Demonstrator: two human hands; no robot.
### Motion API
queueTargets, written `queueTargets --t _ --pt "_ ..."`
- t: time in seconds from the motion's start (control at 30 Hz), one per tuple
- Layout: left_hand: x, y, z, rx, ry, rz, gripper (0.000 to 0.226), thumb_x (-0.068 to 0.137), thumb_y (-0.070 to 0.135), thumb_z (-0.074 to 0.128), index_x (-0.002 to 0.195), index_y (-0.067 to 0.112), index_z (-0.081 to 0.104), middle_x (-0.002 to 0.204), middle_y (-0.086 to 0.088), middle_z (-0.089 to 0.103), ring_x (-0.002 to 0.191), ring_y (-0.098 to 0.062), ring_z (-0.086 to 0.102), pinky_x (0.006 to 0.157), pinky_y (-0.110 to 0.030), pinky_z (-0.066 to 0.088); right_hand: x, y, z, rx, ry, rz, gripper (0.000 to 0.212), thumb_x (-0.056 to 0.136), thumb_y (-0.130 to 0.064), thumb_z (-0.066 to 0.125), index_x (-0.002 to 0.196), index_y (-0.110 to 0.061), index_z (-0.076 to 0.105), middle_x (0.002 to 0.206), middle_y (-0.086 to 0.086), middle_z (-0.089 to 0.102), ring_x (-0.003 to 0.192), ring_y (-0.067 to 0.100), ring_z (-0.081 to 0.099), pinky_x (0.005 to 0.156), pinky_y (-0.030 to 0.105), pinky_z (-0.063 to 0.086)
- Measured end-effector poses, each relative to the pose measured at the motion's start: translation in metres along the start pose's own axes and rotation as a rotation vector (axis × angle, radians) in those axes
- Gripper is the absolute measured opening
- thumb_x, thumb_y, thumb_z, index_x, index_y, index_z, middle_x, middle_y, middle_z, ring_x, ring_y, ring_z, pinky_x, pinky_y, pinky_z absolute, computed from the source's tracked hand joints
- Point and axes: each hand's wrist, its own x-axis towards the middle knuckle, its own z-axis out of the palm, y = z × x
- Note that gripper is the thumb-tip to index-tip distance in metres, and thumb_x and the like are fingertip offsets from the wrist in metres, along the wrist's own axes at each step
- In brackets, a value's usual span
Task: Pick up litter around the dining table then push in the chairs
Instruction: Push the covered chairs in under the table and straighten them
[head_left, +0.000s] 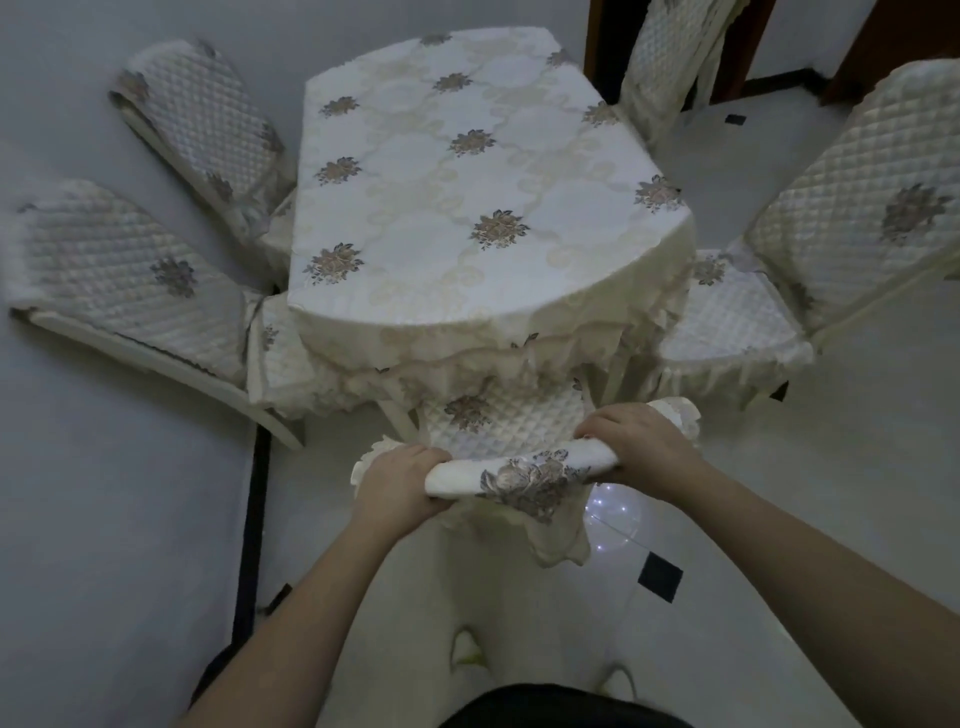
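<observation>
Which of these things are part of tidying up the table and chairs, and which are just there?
Part of the job:
- near chair, its top rail gripped by the left hand and right hand
- table
- two left chairs
- two right chairs

Just there:
- tiled floor
- dark doorframe

No litter shows.
</observation>
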Motion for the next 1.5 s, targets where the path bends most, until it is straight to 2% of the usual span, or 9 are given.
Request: queueTargets --t 0.1,0.2,0.27,0.5,0.73,0.9,1.13,1.27,1.5 --pt "0.001 0.004 0.001 -0.022 -0.047 -0.073 0.042 0.058 0.054 0.058 0.088 0.027 0.070 0.080 0.005 0.068 0.075 -0.020 0.064 0.066 -0.034 0.050 -0.001 0.009 0.000 -0.012 0.059 -0.075 0.049 0.063 -0.058 0.079 0.097 -0.025 0.067 0.088 -0.006 0.068 0.076 0.017 0.064 0.063 0.029 0.046" --pt "0.004 0.012 -0.002 0.049 -0.142 -0.177 0.035 0.066 0.042 0.072 0.098 0.028 0.070 0.091 0.007 0.068 0.086 -0.017 0.063 0.071 -0.029 0.043 -0.003 0.011 0.002 -0.037 0.126 -0.116 0.048 0.060 -0.057 0.080 0.091 -0.023 0.068 0.079 -0.004 0.068 0.066 0.019 0.065 0.054 0.026 0.044" --pt "0.005 0.015 -0.002 0.072 -0.138 -0.199 0.031 0.065 0.042 0.069 0.093 0.030 0.071 0.088 0.007 0.069 0.083 -0.017 0.064 0.067 -0.029 0.041 -0.003 0.011 0.002 -0.039 0.160 -0.121 0.049 0.063 -0.063 0.073 0.090 -0.022 0.068 0.077 -0.004 0.068 0.064 0.019 0.065 0.051 0.026 0.045" --pt "0.003 0.022 0.000 0.029 -0.065 -0.229 0.028 0.058 0.042 0.066 0.083 0.029 0.071 0.078 0.004 0.070 0.075 -0.019 0.064 0.065 -0.031 0.046 -0.002 0.016 0.002 -0.055 0.190 -0.133 0.054 0.072 -0.074 0.050 0.088 -0.025 0.066 0.075 -0.008 0.067 0.064 0.017 0.065 0.049 0.024 0.040" --pt "0.006 0.031 0.002 0.038 -0.044 -0.242 0.025 0.058 0.037 0.080 0.079 0.028 0.070 0.074 0.000 0.070 0.072 -0.024 0.064 0.064 -0.031 0.042 0.000 0.026 -0.005 -0.084 0.177 -0.158 0.056 0.071 -0.077 0.047 0.083 -0.026 0.063 0.071 -0.007 0.065 0.064 0.017 0.064 0.052 0.021 0.031" --pt "0.004 0.025 0.004 0.002 -0.031 -0.195 0.032 0.054 0.047 0.069 0.078 0.027 0.070 0.071 0.000 0.068 0.069 -0.025 0.063 0.061 -0.033 0.044 0.002 0.027 0.001 -0.105 0.172 -0.135 0.058 0.069 -0.079 0.046 0.083 -0.025 0.063 0.070 -0.006 0.064 0.062 0.018 0.064 0.050 0.023 0.034" --pt "0.007 0.030 -0.006 0.050 -0.126 -0.219 0.030 0.058 0.039 0.080 0.085 0.031 0.070 0.079 0.003 0.069 0.077 -0.021 0.062 0.067 -0.035 0.047 0.003 0.030 0.005 -0.121 0.122 -0.082 0.072 0.065 -0.089 0.034 0.087 -0.026 0.062 0.073 -0.002 0.066 0.065 0.022 0.064 0.050 0.026 0.033" --pt "0.004 0.032 -0.005 0.016 -0.098 -0.239 0.031 0.058 0.039 0.081 0.085 0.031 0.069 0.082 0.003 0.068 0.079 -0.020 0.062 0.067 -0.033 0.043 0.001 0.028 0.002 -0.102 0.112 -0.074 0.068 0.066 -0.086 0.040 0.087 -0.026 0.062 0.073 -0.003 0.065 0.067 0.022 0.064 0.054 0.026 0.030" --pt "0.003 0.031 -0.005 0.013 -0.096 -0.251 0.042 0.058 0.039 0.084 0.097 0.029 0.071 0.093 0.001 0.067 0.085 -0.023 0.062 0.072 -0.036 0.045 0.000 0.025 -0.003 -0.095 0.030 -0.064 0.075 0.064 -0.086 0.039 0.104 -0.026 0.060 0.092 -0.003 0.068 0.085 0.023 0.065 0.061 0.031 0.039"
